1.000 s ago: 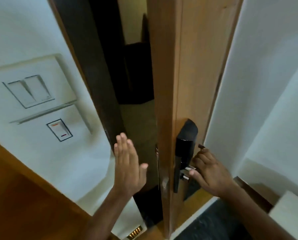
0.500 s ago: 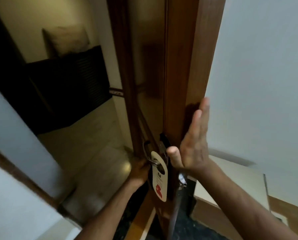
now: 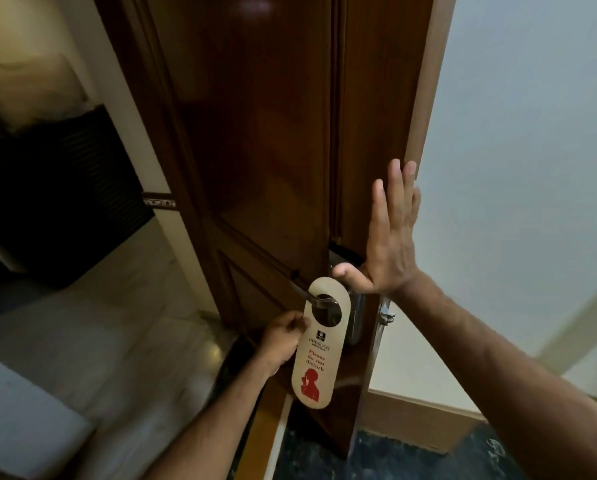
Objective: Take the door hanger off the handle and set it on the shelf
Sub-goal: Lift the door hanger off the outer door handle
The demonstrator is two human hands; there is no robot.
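A cream door hanger [image 3: 317, 355] with red "Please do not disturb" print and a red figure hangs by its round hole on the metal lever handle [image 3: 319, 300] of the dark wooden door [image 3: 255, 150]. My left hand [image 3: 285, 336] pinches the hanger's left edge just below the hole. My right hand [image 3: 388, 237] lies flat with fingers spread against the door's edge, thumb just above the hanger. No shelf is in view.
The door stands open, its edge toward me. A pale wall [image 3: 532, 150] fills the right side, with a wooden skirting [image 3: 425, 420] and dark floor below. To the left lie a light tiled floor [image 3: 117, 341] and a dark slatted panel [image 3: 58, 202].
The view has swung round to the door's outer face. My left hand has closed on the hanger's edge. My right hand has stayed flat on the door's edge.
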